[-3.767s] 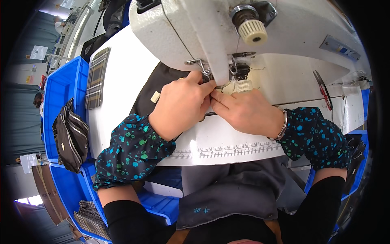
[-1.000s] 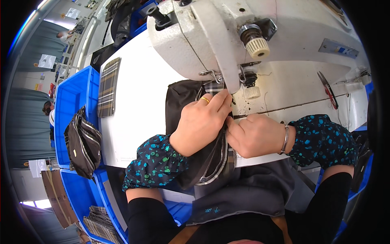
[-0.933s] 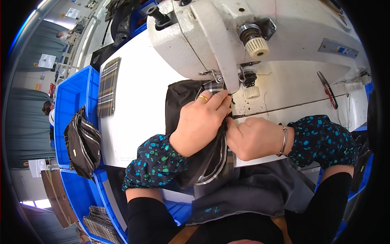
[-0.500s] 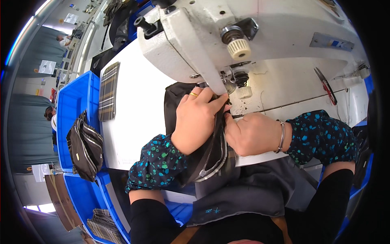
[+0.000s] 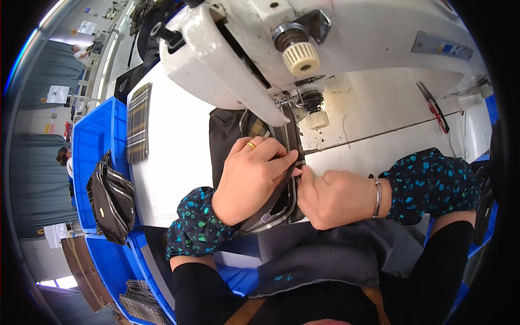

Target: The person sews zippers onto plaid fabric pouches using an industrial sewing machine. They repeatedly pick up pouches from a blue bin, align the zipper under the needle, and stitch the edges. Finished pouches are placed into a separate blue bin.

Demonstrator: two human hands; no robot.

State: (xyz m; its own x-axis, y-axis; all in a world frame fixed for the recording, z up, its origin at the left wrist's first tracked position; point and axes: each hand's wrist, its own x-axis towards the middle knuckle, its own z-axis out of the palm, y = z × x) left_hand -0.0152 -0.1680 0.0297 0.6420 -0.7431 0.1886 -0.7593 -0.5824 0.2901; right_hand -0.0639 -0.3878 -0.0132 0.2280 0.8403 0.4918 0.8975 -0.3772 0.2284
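A dark pouch point(image 5: 225, 143) with metal zips and plaid fabric inside lies on the white sewing table, its far end at the presser foot of the sewing machine point(image 5: 216, 59). One zip point(image 5: 288, 138) runs from near the needle toward me, with its slider at the near end. My left hand point(image 5: 252, 176), wearing a ring, lies over the pouch, fingers bent and closed on the fabric beside the zip. With thumb and forefinger, my right hand point(image 5: 330, 197) pinches the pouch's right edge, close to the left fingertips. The needle tip cannot be made out.
Red-handled scissors point(image 5: 433, 108) lie at the right beneath the machine arm. Left of the table stand blue bins point(image 5: 100, 130), with another dark zipped pouch point(image 5: 112, 197) over the edge. Plaid pieces point(image 5: 139, 122) lie on the table's left side. Other people are far left.
Both hands have come nearer to me along the pouch, away from the needle. More zip and some plaid fabric now show near the presser foot. The view has shifted slightly.
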